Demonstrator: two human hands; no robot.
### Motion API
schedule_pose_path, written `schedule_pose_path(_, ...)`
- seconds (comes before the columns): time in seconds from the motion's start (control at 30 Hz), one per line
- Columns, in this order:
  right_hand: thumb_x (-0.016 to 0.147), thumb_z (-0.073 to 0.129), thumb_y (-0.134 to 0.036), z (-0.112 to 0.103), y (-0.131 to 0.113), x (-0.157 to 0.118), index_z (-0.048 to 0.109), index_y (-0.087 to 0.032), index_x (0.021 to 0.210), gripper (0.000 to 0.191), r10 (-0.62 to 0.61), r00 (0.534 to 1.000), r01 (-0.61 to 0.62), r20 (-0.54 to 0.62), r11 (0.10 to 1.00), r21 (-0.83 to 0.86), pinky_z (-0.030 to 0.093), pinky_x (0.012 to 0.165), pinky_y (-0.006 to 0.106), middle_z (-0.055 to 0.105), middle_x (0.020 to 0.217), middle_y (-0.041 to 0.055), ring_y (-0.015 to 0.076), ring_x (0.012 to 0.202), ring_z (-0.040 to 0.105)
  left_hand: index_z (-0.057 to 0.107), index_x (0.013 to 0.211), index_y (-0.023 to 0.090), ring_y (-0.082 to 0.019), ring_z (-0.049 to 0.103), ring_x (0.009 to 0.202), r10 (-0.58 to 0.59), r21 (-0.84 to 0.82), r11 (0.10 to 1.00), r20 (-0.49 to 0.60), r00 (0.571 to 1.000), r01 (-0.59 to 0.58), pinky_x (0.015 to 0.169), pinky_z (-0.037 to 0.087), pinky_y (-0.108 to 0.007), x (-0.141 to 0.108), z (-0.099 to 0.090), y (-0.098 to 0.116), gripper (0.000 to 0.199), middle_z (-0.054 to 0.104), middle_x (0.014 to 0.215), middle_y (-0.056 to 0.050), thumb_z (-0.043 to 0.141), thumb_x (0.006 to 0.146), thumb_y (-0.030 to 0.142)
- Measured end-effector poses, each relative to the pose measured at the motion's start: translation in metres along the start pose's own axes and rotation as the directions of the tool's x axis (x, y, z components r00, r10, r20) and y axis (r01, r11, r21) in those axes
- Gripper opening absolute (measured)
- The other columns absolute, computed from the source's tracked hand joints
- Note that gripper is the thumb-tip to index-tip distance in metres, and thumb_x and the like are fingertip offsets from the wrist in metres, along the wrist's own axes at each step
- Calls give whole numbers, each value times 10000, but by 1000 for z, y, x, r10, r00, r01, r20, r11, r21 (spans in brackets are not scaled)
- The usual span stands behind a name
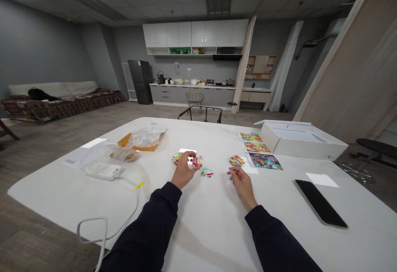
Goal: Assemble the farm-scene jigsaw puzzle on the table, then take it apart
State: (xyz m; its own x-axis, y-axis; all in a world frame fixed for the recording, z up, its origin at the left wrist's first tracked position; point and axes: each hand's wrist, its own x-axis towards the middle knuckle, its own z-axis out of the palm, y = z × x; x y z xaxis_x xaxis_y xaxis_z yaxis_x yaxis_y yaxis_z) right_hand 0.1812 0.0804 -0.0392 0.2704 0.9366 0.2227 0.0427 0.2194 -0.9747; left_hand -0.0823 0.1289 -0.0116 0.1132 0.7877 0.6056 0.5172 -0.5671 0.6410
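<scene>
just past the right hand (243, 186) lie puzzle pieces (237, 161)

Between the left hand (184, 170) and the right hand (243, 187), a gap of white table (217, 230) lets a hand pass, though a small colourful puzzle piece (206, 172) lies in it just beside the left hand. Rightward, a little heap of puzzle pieces (237, 161) sits in the way, backed by printed picture sheets (257, 152) and a white cardboard box (300, 139), with a black smartphone (321, 203) lying nearer the table's edge. Leftward, a white charger (104, 171), its cable (136, 199) and a clear plastic bag (145, 137) block the path.
</scene>
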Motion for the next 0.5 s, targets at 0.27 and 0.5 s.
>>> schedule_pose_path(0.27,667,880,-530,13,-7,-7,738,-174,1002,509,125,941,-154,313,986,70,429,435,255,731,712,30,134,481,572,519,1314,266,-244,601,1107,238,-311,945,433,869,-104,984,528,-431,-25,40,43,700,617,1228,-74,834,717,83)
schedule_pose_path(0.5,556,948,-542,12,-10,-7,634,-194,805,531,186,950,-223,251,966,128,592,611,342,762,699,51,222,612,725,590,1113,235,-245,613,1037,189,-226,968,349,918,-114,858,564,-382,-22,39,50,512,606,1131,-73,899,706,271)
